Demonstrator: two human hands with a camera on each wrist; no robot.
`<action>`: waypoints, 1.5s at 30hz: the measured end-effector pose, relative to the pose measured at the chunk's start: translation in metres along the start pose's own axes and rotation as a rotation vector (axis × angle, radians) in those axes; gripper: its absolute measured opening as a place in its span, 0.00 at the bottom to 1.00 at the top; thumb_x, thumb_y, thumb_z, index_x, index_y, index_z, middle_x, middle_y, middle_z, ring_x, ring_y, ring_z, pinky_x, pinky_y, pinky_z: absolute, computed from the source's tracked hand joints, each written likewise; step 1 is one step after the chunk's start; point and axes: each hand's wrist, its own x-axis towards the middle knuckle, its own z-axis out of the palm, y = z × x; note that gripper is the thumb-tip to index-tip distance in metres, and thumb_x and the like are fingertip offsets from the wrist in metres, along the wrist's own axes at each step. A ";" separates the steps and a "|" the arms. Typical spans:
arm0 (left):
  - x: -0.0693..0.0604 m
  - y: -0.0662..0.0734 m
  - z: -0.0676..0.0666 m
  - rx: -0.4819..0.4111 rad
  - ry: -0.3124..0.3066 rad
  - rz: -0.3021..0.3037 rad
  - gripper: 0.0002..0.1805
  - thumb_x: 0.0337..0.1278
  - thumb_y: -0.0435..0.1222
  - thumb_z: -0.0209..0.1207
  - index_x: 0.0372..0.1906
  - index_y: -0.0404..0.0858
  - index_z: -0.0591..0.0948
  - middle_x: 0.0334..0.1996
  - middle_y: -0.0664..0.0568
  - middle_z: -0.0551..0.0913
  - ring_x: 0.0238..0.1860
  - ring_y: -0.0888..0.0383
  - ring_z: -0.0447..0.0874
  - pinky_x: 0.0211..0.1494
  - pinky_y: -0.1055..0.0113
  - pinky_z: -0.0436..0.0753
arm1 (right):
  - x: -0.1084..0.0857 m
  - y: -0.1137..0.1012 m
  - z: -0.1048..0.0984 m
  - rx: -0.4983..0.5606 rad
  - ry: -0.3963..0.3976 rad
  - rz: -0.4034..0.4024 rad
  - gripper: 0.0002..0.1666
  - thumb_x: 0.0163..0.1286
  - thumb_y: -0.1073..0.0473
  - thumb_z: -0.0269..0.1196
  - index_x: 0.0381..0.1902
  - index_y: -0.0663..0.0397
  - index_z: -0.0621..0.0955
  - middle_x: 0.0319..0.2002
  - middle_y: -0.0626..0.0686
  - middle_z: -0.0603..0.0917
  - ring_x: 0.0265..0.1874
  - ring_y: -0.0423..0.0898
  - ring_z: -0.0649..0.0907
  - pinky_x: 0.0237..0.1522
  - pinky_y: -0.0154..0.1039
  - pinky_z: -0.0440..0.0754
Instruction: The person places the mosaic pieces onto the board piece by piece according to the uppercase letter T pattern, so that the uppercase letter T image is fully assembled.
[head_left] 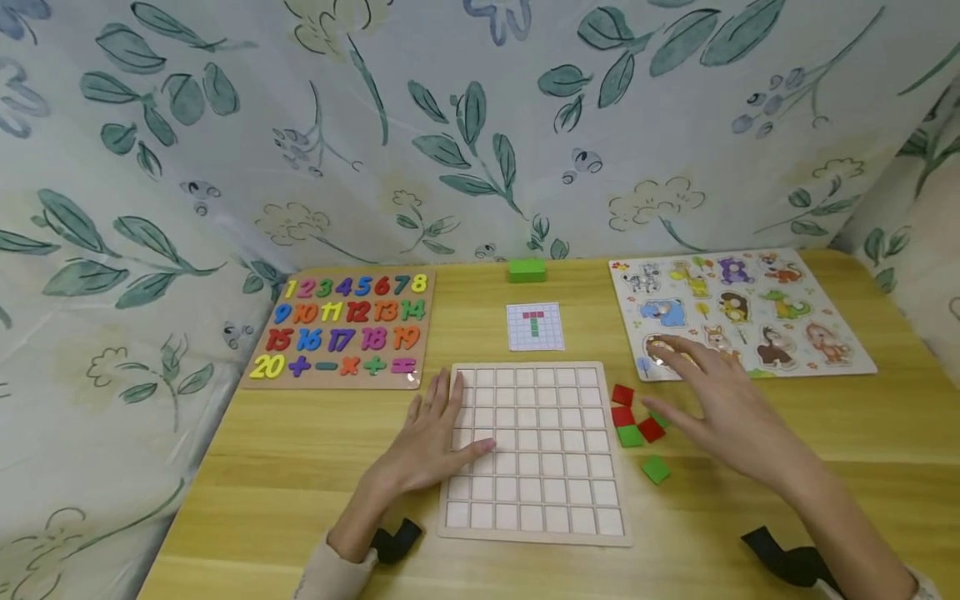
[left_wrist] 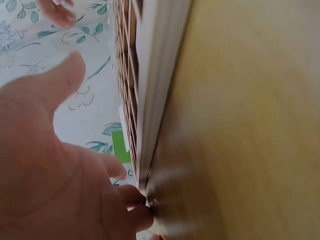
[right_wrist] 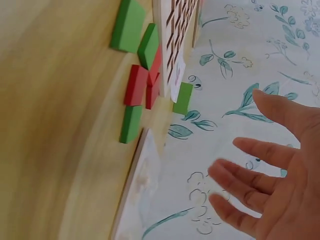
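both hands (head_left: 422,446) (head_left: 723,404) spread, holding nothing; one grid board (head_left: 539,464), three red tiles (head_left: 651,430), seemingly three green tiles (head_left: 656,469).

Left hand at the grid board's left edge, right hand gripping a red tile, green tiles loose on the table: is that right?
The right hand grips nothing: the right wrist view shows its fingers apart and empty, the red tiles lying on the table. The rest stands.

High head view, two low sideways wrist views
The head camera looks forward and down over the surface (head_left: 322,450) to the floral cloth (head_left: 480,225); the left wrist camera skims close along the grid board (head_left: 540,463), the right wrist camera close past red and green tiles (right_wrist: 135,87); both share board, green block (right_wrist: 183,97) and cloth.
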 end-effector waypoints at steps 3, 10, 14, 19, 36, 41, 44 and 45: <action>-0.001 -0.005 -0.003 -0.016 -0.033 0.025 0.63 0.64 0.68 0.56 0.84 0.39 0.34 0.84 0.45 0.24 0.85 0.47 0.20 0.86 0.41 0.31 | -0.003 0.004 0.000 0.043 -0.028 0.045 0.35 0.68 0.46 0.71 0.69 0.54 0.78 0.58 0.60 0.81 0.49 0.56 0.82 0.49 0.54 0.85; -0.003 -0.013 -0.010 -0.031 -0.113 0.100 0.74 0.51 0.66 0.69 0.84 0.37 0.33 0.83 0.44 0.22 0.84 0.45 0.18 0.85 0.40 0.30 | 0.003 0.019 0.007 0.252 -0.135 0.119 0.25 0.69 0.54 0.71 0.62 0.54 0.83 0.28 0.46 0.75 0.18 0.34 0.65 0.18 0.31 0.63; -0.005 -0.017 -0.013 -0.030 -0.143 0.129 0.81 0.40 0.63 0.78 0.83 0.37 0.32 0.83 0.45 0.20 0.84 0.45 0.17 0.85 0.41 0.30 | 0.011 0.025 0.014 0.334 -0.183 0.156 0.23 0.70 0.56 0.71 0.61 0.54 0.84 0.21 0.45 0.68 0.15 0.34 0.62 0.16 0.31 0.61; -0.006 -0.020 -0.013 -0.022 -0.148 0.150 0.88 0.28 0.60 0.83 0.83 0.36 0.30 0.83 0.44 0.20 0.84 0.44 0.16 0.85 0.41 0.29 | 0.022 0.027 0.025 0.376 -0.228 0.169 0.20 0.68 0.58 0.71 0.58 0.54 0.86 0.17 0.43 0.63 0.15 0.35 0.59 0.17 0.31 0.59; -0.004 -0.023 -0.011 -0.038 -0.173 0.154 0.93 0.19 0.53 0.87 0.82 0.34 0.29 0.82 0.41 0.18 0.83 0.42 0.14 0.85 0.40 0.28 | 0.036 0.029 0.038 0.460 -0.302 0.263 0.18 0.68 0.59 0.71 0.53 0.61 0.88 0.16 0.43 0.58 0.16 0.37 0.57 0.18 0.33 0.56; -0.004 -0.023 -0.011 -0.043 -0.170 0.160 0.92 0.19 0.53 0.87 0.82 0.34 0.29 0.82 0.41 0.18 0.83 0.42 0.14 0.85 0.40 0.28 | 0.036 0.028 0.038 0.471 -0.307 0.292 0.19 0.67 0.58 0.72 0.53 0.61 0.87 0.16 0.43 0.57 0.16 0.37 0.57 0.18 0.33 0.56; -0.003 -0.024 -0.011 -0.043 -0.171 0.161 0.92 0.19 0.53 0.87 0.82 0.34 0.29 0.82 0.41 0.18 0.83 0.42 0.14 0.85 0.41 0.28 | 0.036 0.029 0.038 0.483 -0.308 0.301 0.19 0.67 0.58 0.72 0.53 0.61 0.87 0.17 0.43 0.58 0.16 0.37 0.58 0.18 0.34 0.56; -0.003 -0.024 -0.010 -0.043 -0.172 0.160 0.92 0.19 0.53 0.87 0.82 0.34 0.29 0.82 0.41 0.18 0.83 0.42 0.14 0.85 0.41 0.28 | 0.036 0.029 0.038 0.490 -0.310 0.302 0.19 0.67 0.59 0.72 0.53 0.62 0.87 0.17 0.43 0.58 0.16 0.38 0.58 0.18 0.34 0.56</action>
